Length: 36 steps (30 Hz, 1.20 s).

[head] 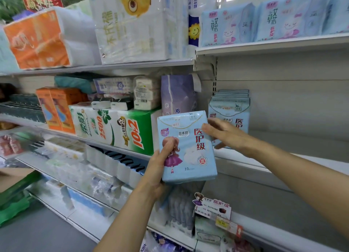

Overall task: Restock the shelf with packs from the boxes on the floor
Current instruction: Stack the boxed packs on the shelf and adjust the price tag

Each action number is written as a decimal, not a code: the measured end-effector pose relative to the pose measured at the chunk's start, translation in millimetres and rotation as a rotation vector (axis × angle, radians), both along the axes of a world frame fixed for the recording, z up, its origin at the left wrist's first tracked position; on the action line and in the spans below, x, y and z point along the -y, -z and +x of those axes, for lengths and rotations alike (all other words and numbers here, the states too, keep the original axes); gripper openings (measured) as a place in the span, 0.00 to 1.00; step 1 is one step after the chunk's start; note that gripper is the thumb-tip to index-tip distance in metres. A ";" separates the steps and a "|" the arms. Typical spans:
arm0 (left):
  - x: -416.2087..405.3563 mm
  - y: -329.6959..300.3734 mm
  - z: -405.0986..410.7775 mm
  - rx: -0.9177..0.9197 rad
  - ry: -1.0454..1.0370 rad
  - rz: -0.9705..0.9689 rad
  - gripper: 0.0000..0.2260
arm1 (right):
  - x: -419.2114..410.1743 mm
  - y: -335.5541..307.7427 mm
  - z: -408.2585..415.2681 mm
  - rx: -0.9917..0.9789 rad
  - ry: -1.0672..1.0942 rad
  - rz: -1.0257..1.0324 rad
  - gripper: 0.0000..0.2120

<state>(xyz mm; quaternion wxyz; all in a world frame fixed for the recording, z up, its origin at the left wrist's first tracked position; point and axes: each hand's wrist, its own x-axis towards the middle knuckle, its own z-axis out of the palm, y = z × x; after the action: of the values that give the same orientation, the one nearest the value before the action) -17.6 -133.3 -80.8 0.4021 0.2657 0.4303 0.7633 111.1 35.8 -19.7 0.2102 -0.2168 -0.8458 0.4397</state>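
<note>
Restock part done | left hand fingers grip blue pack | right hand fingers straight, touching shelved packs at 1 o'clock | shelf mostly bare at 3 o'clock | boxes unseen

White metal shelving w/ pale slatted back panel on right. Grey floor at bottom left. Green foliage top left, past the unit. Even, soft daylight-ish light throughout.

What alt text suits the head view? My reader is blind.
A left hand holds a blue pack up to a shelf, while the right hand touches its edge beside a row of packs standing there.
</note>
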 end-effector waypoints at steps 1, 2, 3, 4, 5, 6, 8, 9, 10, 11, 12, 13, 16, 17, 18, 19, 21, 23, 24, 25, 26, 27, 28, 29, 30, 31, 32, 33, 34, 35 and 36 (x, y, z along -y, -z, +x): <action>-0.5 0.8 0.6 -0.002 -0.003 0.012 0.19 | 5.2 2.2 0.2 0.009 -0.049 -0.094 0.34; -0.5 0.6 2.0 0.003 -0.005 0.022 0.19 | 9.3 5.1 1.3 0.003 -0.085 -0.163 0.32; -0.2 0.2 3.1 0.004 -0.010 0.027 0.19 | 12.0 7.9 2.6 -0.013 -0.106 -0.207 0.30; 0.2 -0.2 4.3 0.001 -0.013 0.023 0.19 | 13.2 10.4 4.1 -0.028 -0.114 -0.229 0.29; -0.1 1.2 4.3 -0.009 -0.019 0.017 0.20 | 12.8 13.1 5.1 -0.037 -0.110 -0.243 0.29; -0.5 2.5 4.5 -0.016 -0.019 0.006 0.21 | 11.4 16.0 6.1 -0.037 -0.102 -0.248 0.30; -2.1 9.1 2.3 -0.026 -0.019 -0.020 0.24 | 9.5 22.4 7.6 -0.027 -0.081 -0.247 0.33; -4.6 13.7 0.8 -0.035 -0.024 -0.037 0.25 | 8.3 25.6 9.9 -0.031 -0.066 -0.255 0.36; -6.2 18.1 -0.5 -0.051 -0.033 -0.053 0.27 | 7.5 29.7 11.4 -0.046 -0.051 -0.271 0.38; -8.5 23.1 -1.9 -0.085 -0.039 -0.070 0.30 | 7.2 33.2 13.5 -0.072 -0.039 -0.290 0.39; -12.1 27.4 -1.8 -0.136 -0.038 -0.091 0.32 | 5.2 36.7 16.6 -0.106 -0.018 -0.309 0.39; -16.3 31.0 -1.1 -0.191 -0.042 -0.105 0.33 | 2.8 39.2 20.3 -0.145 0.007 -0.323 0.39; -31.8 32.8 6.0 -0.317 -0.069 -0.115 0.29 | -7.4 41.3 31.1 -0.233 0.080 -0.281 0.39; -38.8 31.0 9.5 -0.357 -0.057 -0.111 0.28 | -10.7 40.6 34.6 -0.252 0.103 -0.248 0.38; -46.4 28.4 12.4 -0.397 -0.041 -0.104 0.26 | -12.5 39.4 37.5 -0.278 0.118 -0.219 0.36; -53.5 24.6 15.0 -0.428 -0.028 -0.090 0.24 | -13.8 38.1 39.8 -0.311 0.129 -0.191 0.35; -66.9 13.3 17.9 -0.473 -0.014 -0.053 0.19 | -16.7 35.6 41.9 -0.387 0.156 -0.143 0.35; -80.4 1.4 16.4 -0.535 0.003 -0.039 0.16 | -22.3 36.5 42.4 -0.448 0.195 -0.131 0.35; -87.0 -2.7 13.8 -0.564 0.011 -0.041 0.15 | -25.0 38.5 42.2 -0.458 0.227 -0.115 0.35; -94.2 -4.5 9.8 -0.594 0.012 -0.057 0.16 | -28.6 41.5 41.5 -0.449 0.271 -0.082 0.36; -100.9 -5.6 6.6 -0.613 0.017 -0.072 0.19 | -32.3 44.6 40.6 -0.425 0.319 -0.043 0.39; -106.7 -4.3 3.2 -0.629 0.026 -0.089 0.21 | -34.5 48.1 39.5 -0.404 0.362 -0.015 0.41; -112.6 -2.6 0.2 -0.642 0.032 -0.103 0.22 | -36.0 50.2 38.8 -0.391 0.400 0.003 0.42; -117.5 -0.2 -2.1 -0.650 0.041 -0.116 0.23 | -36.2 52.2 38.0 -0.388 0.426 0.017 0.42; -121.2 1.8 -3.8 -0.643 0.047 -0.125 0.24 | -36.3 53.8 36.9 -0.387 0.450 0.034 0.43; -124.4 3.6 -5.6 -0.633 0.053 -0.124 0.25 | -35.5 54.2 36.0 -0.386 0.474 0.058 0.44; -126.4 4.3 -6.4 -0.622 0.058 -0.117 0.26 | -34.5 53.8 35.3 -0.381 0.497 0.086 0.45; -129.1 5.0 -8.0 -0.618 0.067 -0.111 0.27 | -33.8 52.9 34.4 -0.372 0.515 0.113 0.46; -131.0 5.3 -9.0 -0.609 0.077 -0.110 0.27 | -32.3 50.9 34.0 -0.360 0.532 0.129 0.49; -132.5 5.4 -10.0 -0.599 0.089 -0.110 0.29 | -31.6 48.8 34.1 -0.339 0.546 0.128 0.52; -134.3 5.6 -11.0 -0.592 0.099 -0.112 0.31 | -31.9 47.5 34.6 -0.305 0.552 0.112 0.56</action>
<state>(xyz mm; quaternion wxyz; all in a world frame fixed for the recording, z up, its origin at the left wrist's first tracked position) -28.6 1.0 -86.4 0.3100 0.4744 0.5568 0.6073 145.8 67.7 -67.3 0.4575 -0.3580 -0.7368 0.3461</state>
